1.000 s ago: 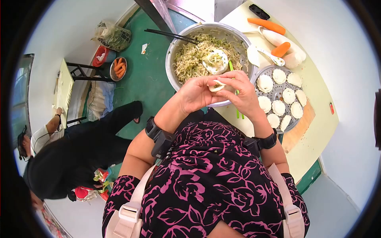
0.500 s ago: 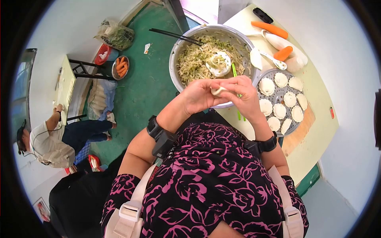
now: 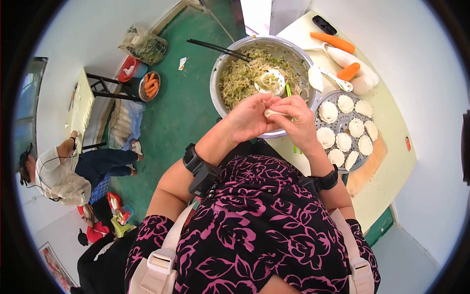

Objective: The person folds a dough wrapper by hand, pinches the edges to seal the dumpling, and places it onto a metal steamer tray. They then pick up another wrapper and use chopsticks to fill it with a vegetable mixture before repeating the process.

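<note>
A small piece of pale dough (image 3: 275, 113) is pinched between my two hands, partly hidden by the fingers. My left hand (image 3: 247, 117) holds it from one side with curled fingers, and my right hand (image 3: 296, 117) grips its edge from the other. Both hands are over the near rim of a large metal bowl (image 3: 215, 90) of shredded filling (image 3: 237, 78). Inside that bowl are a white dish (image 3: 274, 81) and the tips of black chopsticks (image 3: 215, 47). Several crimped dumplings (image 3: 343, 142) lie on a round perforated steamer tray (image 3: 353, 158) at the right.
Carrots (image 3: 338, 43), a white radish (image 3: 342, 56) and a white spoon (image 3: 338, 81) lie on the table (image 3: 391, 161) beyond the tray. A wooden board (image 3: 364, 179) sits partly under the tray. At the far left a person (image 3: 63, 171) works at another table (image 3: 81, 108).
The view has shifted slightly. My fingers have moved a little on the dough. More of a person in red shows at the lower left.
</note>
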